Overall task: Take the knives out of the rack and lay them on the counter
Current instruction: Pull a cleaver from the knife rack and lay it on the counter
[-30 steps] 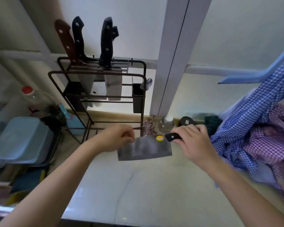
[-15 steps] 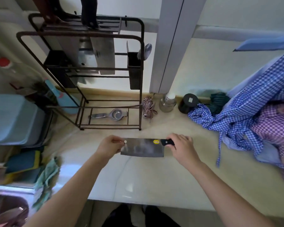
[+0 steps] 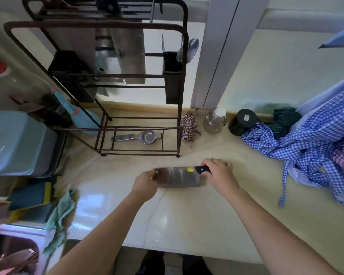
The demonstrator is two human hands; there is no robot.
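A steel cleaver (image 3: pixel 178 177) with a yellow sticker and a black handle lies flat just over the pale counter (image 3: pixel 197 219), in front of the rack. My right hand (image 3: pixel 219 172) grips its handle. My left hand (image 3: pixel 146 182) pinches the far end of the blade. The dark wire rack (image 3: pixel 99 26) stands at the back left, with several knife blades (image 3: pixel 127 54) hanging in its top slots; their handles are cut off by the frame's top edge.
A metal squeezer (image 3: pixel 141 136) lies on the rack's base. A checked pouch (image 3: pixel 189 128), a steel jar (image 3: pixel 215 121) and a black tin (image 3: pixel 242 122) line the wall. Checked shirts (image 3: pixel 314 143) hang at the right. Blue tub (image 3: pixel 16 143), cloth (image 3: pixel 60 217) and sink (image 3: pixel 10 255) at left.
Both hands have carried the cleaver down from in front of the rack to just above the counter. The view has tilted down, cutting off the handles of the knives in the rack.
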